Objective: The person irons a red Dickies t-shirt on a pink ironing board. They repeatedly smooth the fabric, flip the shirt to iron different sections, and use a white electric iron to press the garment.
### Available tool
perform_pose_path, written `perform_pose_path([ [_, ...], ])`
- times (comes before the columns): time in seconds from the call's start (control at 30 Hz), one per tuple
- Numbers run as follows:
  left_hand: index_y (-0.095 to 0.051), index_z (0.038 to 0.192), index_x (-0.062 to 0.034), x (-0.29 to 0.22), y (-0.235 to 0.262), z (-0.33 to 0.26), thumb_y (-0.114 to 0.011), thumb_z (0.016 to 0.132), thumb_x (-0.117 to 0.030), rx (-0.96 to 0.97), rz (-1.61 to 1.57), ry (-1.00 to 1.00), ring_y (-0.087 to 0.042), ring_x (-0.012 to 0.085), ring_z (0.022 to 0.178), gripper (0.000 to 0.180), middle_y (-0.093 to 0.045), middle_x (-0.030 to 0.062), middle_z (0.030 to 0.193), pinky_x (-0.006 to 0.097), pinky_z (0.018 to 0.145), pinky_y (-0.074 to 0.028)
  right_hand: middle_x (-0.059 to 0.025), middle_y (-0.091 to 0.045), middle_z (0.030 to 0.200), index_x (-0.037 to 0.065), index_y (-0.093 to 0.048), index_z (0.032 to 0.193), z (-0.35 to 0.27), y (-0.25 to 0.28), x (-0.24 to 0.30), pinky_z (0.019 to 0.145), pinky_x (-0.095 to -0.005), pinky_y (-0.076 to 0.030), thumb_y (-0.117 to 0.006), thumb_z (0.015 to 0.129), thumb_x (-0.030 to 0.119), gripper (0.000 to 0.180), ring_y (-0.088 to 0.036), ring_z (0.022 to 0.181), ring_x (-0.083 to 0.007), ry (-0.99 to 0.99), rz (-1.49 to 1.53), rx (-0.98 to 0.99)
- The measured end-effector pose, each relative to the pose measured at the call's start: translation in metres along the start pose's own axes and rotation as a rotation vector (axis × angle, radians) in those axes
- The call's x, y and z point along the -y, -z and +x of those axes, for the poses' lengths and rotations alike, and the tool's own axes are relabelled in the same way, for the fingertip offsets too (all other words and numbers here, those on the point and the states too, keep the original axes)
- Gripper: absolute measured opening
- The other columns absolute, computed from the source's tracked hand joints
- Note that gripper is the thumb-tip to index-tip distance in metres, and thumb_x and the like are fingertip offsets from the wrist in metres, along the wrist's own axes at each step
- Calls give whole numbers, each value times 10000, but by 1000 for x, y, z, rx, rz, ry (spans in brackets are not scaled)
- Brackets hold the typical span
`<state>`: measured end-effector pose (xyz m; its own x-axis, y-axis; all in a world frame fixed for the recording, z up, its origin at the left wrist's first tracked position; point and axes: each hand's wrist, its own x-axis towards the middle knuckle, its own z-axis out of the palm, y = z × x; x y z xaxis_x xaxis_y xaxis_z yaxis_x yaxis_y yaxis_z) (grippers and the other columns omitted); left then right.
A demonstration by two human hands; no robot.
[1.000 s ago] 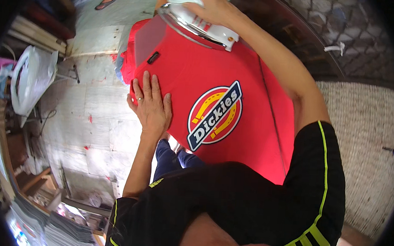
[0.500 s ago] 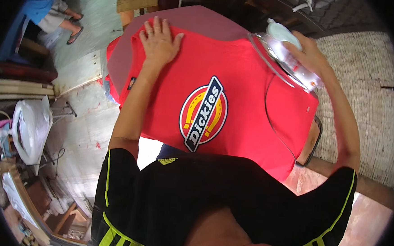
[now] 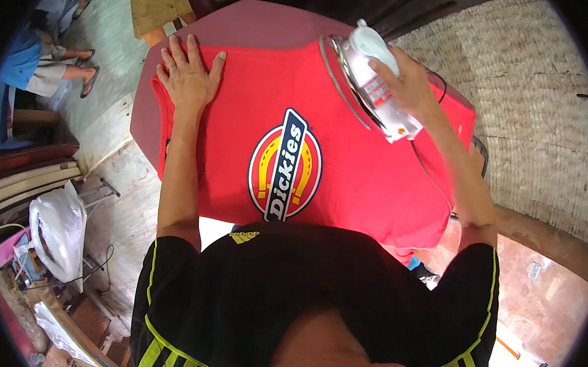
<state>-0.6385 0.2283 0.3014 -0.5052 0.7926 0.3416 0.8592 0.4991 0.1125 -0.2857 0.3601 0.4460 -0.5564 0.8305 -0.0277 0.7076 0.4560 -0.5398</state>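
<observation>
A red T-shirt (image 3: 355, 180) lies spread over a maroon-covered ironing board (image 3: 250, 23). Its chest carries a round emblem (image 3: 262, 161) in yellow, white and dark blue with a slanted lettered bar. My left hand (image 3: 191, 86) rests flat on the cloth near its far left edge, fingers spread. At the far right, my right hand (image 3: 411, 86) is wrapped round the handle of a white electric iron (image 3: 379, 98). The iron is over the shirt with its metal rim toward the left; I cannot tell whether its whole sole touches the cloth. A thin cord (image 3: 424, 166) trails from it.
Woven matting (image 3: 536, 131) covers the surface right of the board. A wooden stool or bench (image 3: 158, 3) stands beyond its far left. Another person's legs (image 3: 72, 72) show at the far left. A white plastic bag (image 3: 59, 233) and boards (image 3: 31, 181) sit at left.
The iron and my right hand have moved left across the shirt, and the iron's cord has shifted. My left hand stays flat near the shirt's left edge. The view has shifted too.
</observation>
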Motion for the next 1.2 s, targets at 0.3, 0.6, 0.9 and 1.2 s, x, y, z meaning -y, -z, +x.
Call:
perform_pose_path([
  [0.3, -405, 1467, -127, 9, -12, -2, -428, 913, -690, -122, -18, -63, -287, 431, 1409, 790, -306, 205, 1546, 635, 1078, -242, -273, -656, 853, -2, -573, 1037, 50, -25, 32, 701, -496, -496, -613, 936, 405, 422, -642, 831, -449, 138, -171, -130],
  [0.6, -421, 1444, -132, 5, -12, -1, -435, 907, -693, -144, 18, -47, -337, 434, 1385, 777, -335, 195, 1532, 642, 1053, -278, -243, -657, 848, 4, -568, 1027, 50, -14, 29, 676, -466, -504, -636, 933, 346, 362, -651, 805, -421, 492, -160, 205],
  [0.9, -353, 1500, -70, 4, 9, 2, -463, 957, -543, 61, 3, -34, -215, 383, 1467, 729, -252, 180, 1590, 576, 1160, -159, -221, -627, 748, 6, -551, 931, 58, -15, 41, 611, -452, -503, -706, 875, 246, 291, -655, 713, -407, 580, -175, 284],
  [1.2, -435, 1454, -105, 14, -5, -2, -405, 1019, -378, -53, 55, -52, -300, 380, 1426, 514, -323, 162, 1559, 560, 1133, -233, -220, -615, 738, 5, -547, 933, 79, -51, 97, 603, -451, -491, -706, 875, 247, 295, -643, 719, -415, 762, -160, 380],
])
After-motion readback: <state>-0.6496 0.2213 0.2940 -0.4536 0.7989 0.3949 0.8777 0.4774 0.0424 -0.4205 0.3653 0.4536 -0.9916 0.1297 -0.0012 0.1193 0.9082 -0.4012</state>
